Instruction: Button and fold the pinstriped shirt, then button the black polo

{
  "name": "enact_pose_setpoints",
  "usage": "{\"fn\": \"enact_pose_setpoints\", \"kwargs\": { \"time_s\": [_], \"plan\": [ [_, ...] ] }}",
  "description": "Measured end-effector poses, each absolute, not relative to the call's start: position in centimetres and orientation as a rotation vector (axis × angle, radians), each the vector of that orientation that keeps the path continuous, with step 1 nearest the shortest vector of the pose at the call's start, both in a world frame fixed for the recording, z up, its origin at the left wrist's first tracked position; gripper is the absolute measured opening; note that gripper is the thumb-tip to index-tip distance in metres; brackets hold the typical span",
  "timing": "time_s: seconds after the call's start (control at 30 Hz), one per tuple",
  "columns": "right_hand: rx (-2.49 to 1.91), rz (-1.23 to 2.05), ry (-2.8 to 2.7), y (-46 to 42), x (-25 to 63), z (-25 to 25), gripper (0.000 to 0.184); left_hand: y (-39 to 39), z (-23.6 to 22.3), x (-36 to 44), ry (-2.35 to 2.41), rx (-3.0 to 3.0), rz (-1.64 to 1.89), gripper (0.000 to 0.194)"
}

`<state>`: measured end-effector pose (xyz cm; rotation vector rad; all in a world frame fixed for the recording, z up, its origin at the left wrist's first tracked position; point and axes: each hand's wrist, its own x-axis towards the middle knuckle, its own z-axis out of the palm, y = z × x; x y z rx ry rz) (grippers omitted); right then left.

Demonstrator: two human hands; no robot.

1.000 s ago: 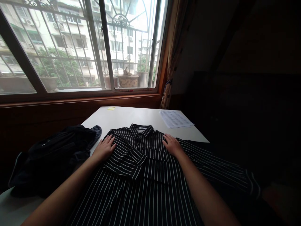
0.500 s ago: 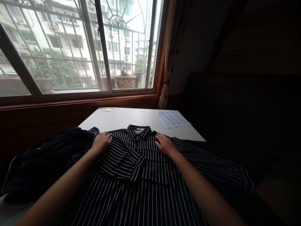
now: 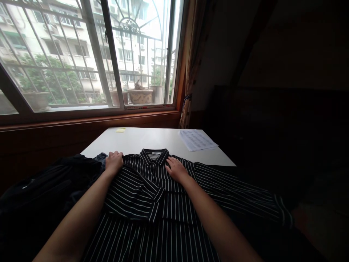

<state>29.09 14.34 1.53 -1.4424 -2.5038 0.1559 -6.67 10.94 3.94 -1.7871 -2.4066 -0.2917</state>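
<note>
In the head view, a striped black-and-white shirt lies near on the white table, 1 sleeve folded over its front. The left hand curls at the left shoulder; whether it pinches fabric, I cannot tell. The right hand lies flat, fingers slightly spread, beside the collar. Printed sheets rest far right.

The striped shirt runs past the bottom edge, its hem out of view and part of its front covered by the right forearm; at its shoulder the left hand hides its own fingertips, so its grip cannot be told. Left of the shirt, dark cloth is cut by the side edge, its folds lost in shadow. Beyond the shirt, print on the papers is too small to read.
</note>
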Motion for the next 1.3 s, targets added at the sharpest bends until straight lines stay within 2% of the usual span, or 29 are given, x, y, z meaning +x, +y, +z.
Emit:
{"fn": "enact_pose_setpoints", "kwargs": {
  "time_s": [0.3, 0.53, 0.63, 0.73, 1.07, 1.3],
  "plan": [
    [-1.455, 0.215, -2.541, 16.0, 26.0, 1.7, 0.063, 10.5, 4.5, -7.7, -2.317, -1.744, -0.379, 0.043],
    [-1.482, 0.248, -2.586, 17.1, 28.3, 1.5, 0.068, 12.2, 3.7, -1.5, -2.021, -2.227, -0.317, 0.055],
    [-1.483, 0.246, -2.606, 17.0, 28.4, 1.5, 0.069, 13.3, 2.5, 1.9, -1.996, -2.359, -0.283, 0.063],
    [-1.492, 0.236, -2.617, 17.0, 29.0, 1.3, 0.070, 14.2, 1.5, 3.8, -2.042, -2.384, -0.270, 0.061],
    [-1.803, 0.165, -2.500, 18.8, 36.6, 1.6, 0.070, 15.3, 1.0, 3.6, -2.201, -2.324, -0.271, 0.066],
    [-1.867, -0.002, -2.423, 17.8, 42.2, 2.5, 0.065, 15.0, 1.1, 3.9, -2.203, -2.308, -0.298, 0.065]
  ]
}}
